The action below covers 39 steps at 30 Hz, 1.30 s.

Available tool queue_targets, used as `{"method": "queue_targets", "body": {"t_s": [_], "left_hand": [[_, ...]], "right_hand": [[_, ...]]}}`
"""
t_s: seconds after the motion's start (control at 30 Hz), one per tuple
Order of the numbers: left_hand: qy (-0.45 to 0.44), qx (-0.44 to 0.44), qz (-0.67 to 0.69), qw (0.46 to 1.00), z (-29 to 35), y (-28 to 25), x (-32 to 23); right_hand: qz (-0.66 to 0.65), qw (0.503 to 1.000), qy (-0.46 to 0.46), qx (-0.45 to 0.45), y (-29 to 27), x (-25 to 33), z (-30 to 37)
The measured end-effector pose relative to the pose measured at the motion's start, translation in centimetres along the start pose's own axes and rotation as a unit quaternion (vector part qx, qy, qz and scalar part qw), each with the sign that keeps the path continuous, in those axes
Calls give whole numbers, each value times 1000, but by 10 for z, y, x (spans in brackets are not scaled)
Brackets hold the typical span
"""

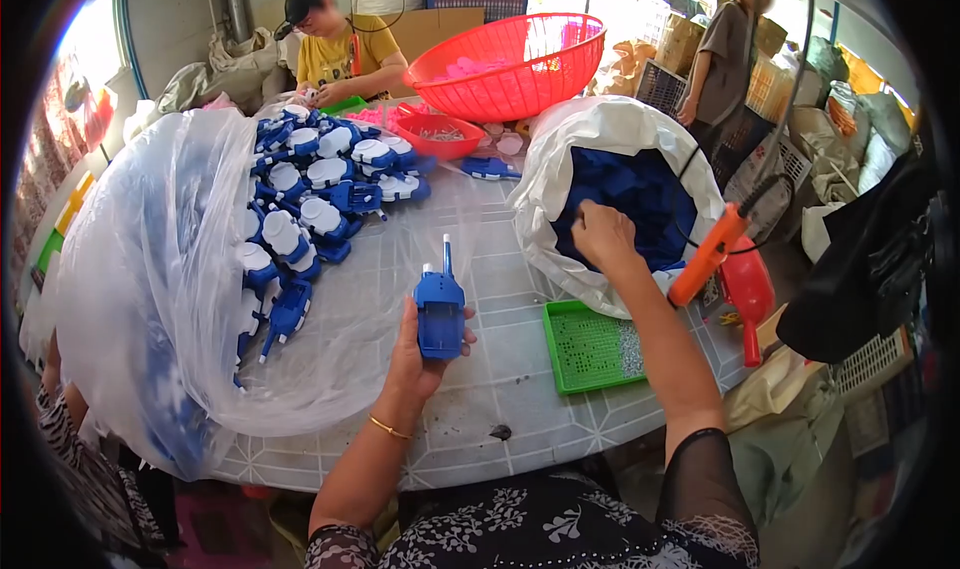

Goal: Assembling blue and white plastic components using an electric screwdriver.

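Observation:
My left hand (408, 354) grips a blue toy walkie-talkie (440, 314) with a white antenna, held upright over the table's middle, its hollow-looking blue face toward me. My right hand (605, 235) reaches into the mouth of a white sack (545, 194) full of dark blue plastic parts (625, 174). Its fingers are curled in; whatever they pinch is hidden. Below that arm sits a green tray (556, 369) with small metal screws at its right end. An orange electric screwdriver (712, 254) hangs from a cord just right of my right forearm.
A pile of blue and white walkie-talkies (325, 174) spills from a clear plastic bag (150, 249) at the left. Toward the back are a red bowl (440, 147) and a large red basket (510, 69). A co-worker (360, 54) sits opposite; another person (722, 59) stands far right.

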State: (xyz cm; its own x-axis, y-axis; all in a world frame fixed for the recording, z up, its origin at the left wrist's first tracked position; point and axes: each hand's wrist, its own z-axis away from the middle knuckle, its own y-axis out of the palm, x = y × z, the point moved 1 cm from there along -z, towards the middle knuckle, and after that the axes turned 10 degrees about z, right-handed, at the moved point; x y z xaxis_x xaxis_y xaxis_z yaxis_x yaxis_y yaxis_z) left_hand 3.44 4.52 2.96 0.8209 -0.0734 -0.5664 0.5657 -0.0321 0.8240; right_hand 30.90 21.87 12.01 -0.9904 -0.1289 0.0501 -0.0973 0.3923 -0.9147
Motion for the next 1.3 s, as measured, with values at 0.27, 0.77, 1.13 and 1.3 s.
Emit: {"method": "queue_targets", "body": {"t_s": [0.27,0.77,1.13,1.3], "left_hand": [[-53,10,1,999,10,-18,13],[-72,29,20,997,22,-5,9],[-69,25,63,995,20,-6,9],[-27,34,37,998,22,-1,2]], "right_hand": [[-44,989,53,130,71,-18,-23],[-682,692,-24,235,-32,55,104],[-361,907,-212,50,3,111,127],[-339,907,-250,26,6,118,141]]}}
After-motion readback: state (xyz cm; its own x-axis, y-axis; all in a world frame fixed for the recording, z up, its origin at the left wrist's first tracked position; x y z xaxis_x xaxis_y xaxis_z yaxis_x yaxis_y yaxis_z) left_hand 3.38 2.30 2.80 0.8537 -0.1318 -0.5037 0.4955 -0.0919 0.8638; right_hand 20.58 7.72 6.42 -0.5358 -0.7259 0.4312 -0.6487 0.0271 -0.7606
